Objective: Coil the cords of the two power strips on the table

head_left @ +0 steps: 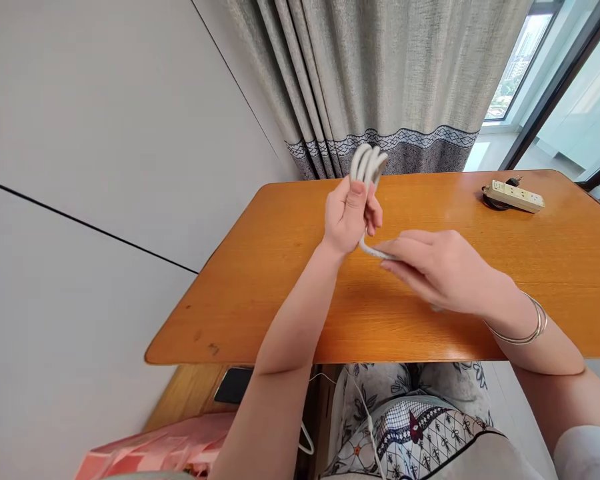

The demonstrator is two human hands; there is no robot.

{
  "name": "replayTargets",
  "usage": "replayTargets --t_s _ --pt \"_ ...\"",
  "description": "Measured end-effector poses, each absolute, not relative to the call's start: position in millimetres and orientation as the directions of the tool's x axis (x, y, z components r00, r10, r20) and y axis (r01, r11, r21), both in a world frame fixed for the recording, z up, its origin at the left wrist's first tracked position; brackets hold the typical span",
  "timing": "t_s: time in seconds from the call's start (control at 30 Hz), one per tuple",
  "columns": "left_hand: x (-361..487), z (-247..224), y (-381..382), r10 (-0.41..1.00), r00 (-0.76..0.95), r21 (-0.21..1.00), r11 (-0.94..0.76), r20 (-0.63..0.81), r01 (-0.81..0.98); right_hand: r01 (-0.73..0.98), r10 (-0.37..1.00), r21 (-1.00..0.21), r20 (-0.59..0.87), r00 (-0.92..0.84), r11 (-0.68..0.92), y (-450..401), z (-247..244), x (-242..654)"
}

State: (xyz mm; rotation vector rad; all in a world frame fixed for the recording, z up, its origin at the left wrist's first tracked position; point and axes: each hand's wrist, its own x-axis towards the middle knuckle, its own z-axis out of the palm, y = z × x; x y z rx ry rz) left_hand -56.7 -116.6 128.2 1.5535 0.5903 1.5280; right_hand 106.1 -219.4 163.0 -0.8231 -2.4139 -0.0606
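Observation:
Several loops of a thick white cable (366,165) stand up from my left hand (349,215), whose thumb presses across them. From the bottom of the coil, a length of the cable curves down and to the right into my right hand (437,270). My right fingers and thumb are pinched on that length, just above the wooden table (280,267). A small pale bit shows below my right palm, too hidden to make out. Around my right wrist are thin bangles (533,327).
A white power strip (517,195) with its black cord lies at the table's far right. Grey curtains (405,73) hang behind the table, and a pale wall (80,167) rises at left. Below the near edge are a dark phone (233,385) and a pink plastic bag (160,447).

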Motion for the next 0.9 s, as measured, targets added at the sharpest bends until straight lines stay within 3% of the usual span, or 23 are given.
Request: replayTargets --t_s 0.2,0.43,0.63,0.77,0.9 --pt "-44 125 -134 0.716 0.576 0.919 -0.289 0.395 -0.27 0.577 0.473 -0.207 0.804 -0.36 0.79 -190 165 127" --pt "-45 137 -141 0.659 0.733 0.953 0.083 0.166 -0.291 0.615 0.637 -0.413 0.746 -0.195 0.672 -173 164 138" --pt "-52 142 -144 0.761 0.648 0.893 0.269 0.034 -0.362 0.498 0.657 -0.498 0.724 -0.211 0.71 -168 165 142" --pt "-59 145 -142 0.897 0.433 0.852 0.156 0.09 -0.5 0.312 0.766 -0.71 0.633 -0.111 0.631 -160 150 127" --pt "-60 153 -141 0.945 0.281 0.823 0.025 0.165 -0.568 0.074 0.871 -0.87 0.481 -0.097 0.488 -155 135 106"
